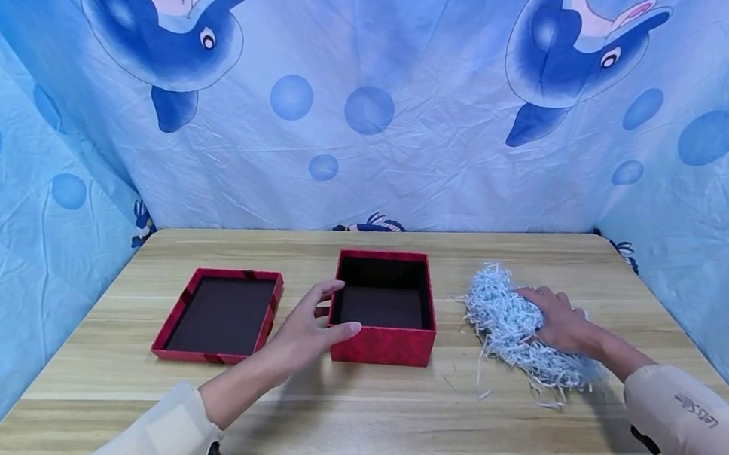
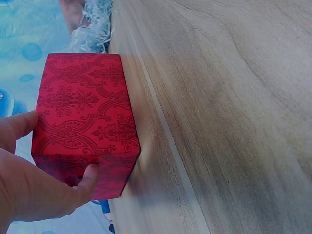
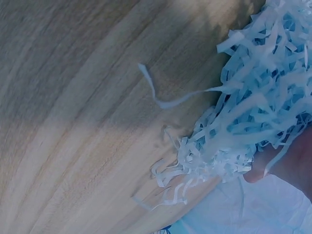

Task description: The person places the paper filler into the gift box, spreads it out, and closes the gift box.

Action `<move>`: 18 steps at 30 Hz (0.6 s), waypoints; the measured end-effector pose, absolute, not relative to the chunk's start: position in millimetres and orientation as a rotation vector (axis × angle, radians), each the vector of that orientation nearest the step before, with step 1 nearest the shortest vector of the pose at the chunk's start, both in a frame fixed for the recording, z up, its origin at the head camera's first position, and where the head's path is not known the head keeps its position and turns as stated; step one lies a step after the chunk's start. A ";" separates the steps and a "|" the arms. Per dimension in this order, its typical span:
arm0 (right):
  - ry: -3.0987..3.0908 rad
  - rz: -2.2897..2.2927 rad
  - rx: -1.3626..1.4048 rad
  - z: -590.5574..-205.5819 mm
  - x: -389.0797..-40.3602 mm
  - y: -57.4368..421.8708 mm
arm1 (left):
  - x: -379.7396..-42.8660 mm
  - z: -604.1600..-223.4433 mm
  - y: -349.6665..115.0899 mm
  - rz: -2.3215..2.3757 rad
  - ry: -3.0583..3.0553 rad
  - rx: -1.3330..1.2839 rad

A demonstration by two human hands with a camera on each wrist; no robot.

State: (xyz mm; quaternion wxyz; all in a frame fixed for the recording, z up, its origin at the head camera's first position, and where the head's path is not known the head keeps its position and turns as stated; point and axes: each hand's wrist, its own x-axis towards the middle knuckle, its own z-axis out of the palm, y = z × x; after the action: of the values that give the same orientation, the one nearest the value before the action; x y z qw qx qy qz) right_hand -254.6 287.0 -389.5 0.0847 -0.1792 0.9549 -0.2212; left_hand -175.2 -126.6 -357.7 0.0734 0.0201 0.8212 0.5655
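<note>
A red patterned box [image 1: 382,345] with a dark inside stands uncovered on the table. My left hand [image 1: 311,327] holds it at its near left corner, with the thumb on the front rim and fingers along the left side. In the left wrist view, that hand [image 2: 44,185] touches the red box [image 2: 83,102] at its rim and side. My right hand [image 1: 558,322] grips a heap of pale blue shredded paper [image 1: 500,312] to the right of the box. Strips of shredded paper [image 3: 258,97] hide most of its fingers in the right wrist view.
A red lid [image 1: 217,316] lies inside up, left of the box. Loose paper strips [image 1: 482,382] are scattered by the heap. The wooden table [image 1: 380,434] is bordered behind and at both sides by a blue dolphin-print cloth [image 1: 412,173].
</note>
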 end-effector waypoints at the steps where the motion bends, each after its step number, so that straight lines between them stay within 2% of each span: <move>1: 2.843 -0.665 -0.532 -389.6 -254.8 287.4 | -175.3 -357.8 -126.6 1.698 2.467 0.060; 18: 2.786 -0.824 -0.610 -384.3 -253.8 292.5 | -174.9 -357.6 -126.9 1.698 2.462 0.062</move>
State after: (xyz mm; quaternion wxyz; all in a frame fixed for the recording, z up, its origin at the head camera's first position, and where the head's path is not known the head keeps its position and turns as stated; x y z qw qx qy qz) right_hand -253.8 292.5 -384.3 0.0864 -0.2047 0.9350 -0.2764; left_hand -174.9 -126.9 -357.6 0.0749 0.0205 0.8207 0.5661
